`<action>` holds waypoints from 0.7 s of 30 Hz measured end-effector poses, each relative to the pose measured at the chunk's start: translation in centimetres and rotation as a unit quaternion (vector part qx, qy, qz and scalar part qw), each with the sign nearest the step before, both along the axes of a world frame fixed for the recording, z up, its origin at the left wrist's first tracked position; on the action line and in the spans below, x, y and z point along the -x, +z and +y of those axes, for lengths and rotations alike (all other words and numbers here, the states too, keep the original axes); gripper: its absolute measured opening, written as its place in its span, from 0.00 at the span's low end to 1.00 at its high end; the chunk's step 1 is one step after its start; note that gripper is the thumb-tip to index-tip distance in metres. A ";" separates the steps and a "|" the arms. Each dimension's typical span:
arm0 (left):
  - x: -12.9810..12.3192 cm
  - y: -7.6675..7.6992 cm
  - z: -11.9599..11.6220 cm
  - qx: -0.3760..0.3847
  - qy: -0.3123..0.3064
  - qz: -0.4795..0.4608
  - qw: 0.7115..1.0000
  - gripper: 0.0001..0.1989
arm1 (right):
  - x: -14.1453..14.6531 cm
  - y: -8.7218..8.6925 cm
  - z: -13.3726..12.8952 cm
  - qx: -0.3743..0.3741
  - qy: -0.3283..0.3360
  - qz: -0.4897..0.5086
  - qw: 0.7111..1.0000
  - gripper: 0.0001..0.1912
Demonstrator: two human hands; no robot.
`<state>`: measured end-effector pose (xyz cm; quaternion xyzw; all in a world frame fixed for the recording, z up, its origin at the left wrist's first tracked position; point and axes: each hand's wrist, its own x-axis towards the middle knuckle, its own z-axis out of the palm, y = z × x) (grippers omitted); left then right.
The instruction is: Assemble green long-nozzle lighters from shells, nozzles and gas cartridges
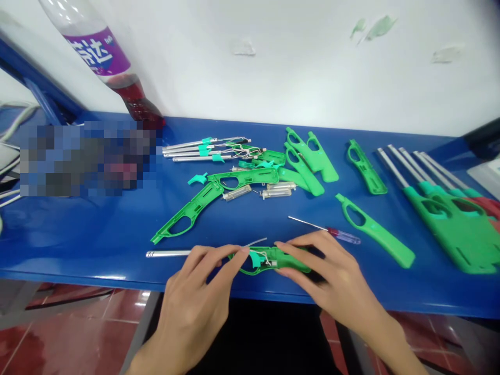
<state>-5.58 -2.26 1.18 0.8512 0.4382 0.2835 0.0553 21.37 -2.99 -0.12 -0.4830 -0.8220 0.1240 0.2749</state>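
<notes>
Near the table's front edge lies an open green lighter shell [287, 259], with a teal trigger [255, 259] and thin white wires inside. A metal tube [167, 254] sticks out from it to the left. My left hand [199, 297] is closed on the shell's left part, its fingertips by the trigger; the tube's inner end is hidden under it. My right hand [332, 271] grips the shell's handle between thumb and fingers. A thin pale tube [257, 242] points up and right by the left fingertips.
Behind lie green half shells [191, 211], metal tubes with wires [195, 151] and clear fuel tanks [275, 191]. A screwdriver [344, 236] is beyond my right hand. Assembled lighters [453, 229] lie at the right. A bottle [136, 96] stands at the back left.
</notes>
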 end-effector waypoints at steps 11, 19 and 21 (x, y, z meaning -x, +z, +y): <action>2.5 -0.7 0.8 0.036 0.030 -0.042 0.998 0.14 | 0.0 -0.1 0.0 -0.004 -0.009 0.004 1.000 0.18; 2.7 -1.4 1.0 0.035 0.012 -0.069 0.997 0.17 | 0.1 -0.1 0.0 -0.004 -0.027 0.010 1.000 0.16; 2.6 -1.3 1.0 0.037 0.016 -0.069 0.997 0.16 | 0.2 -0.1 0.0 -0.002 -0.026 0.010 1.000 0.16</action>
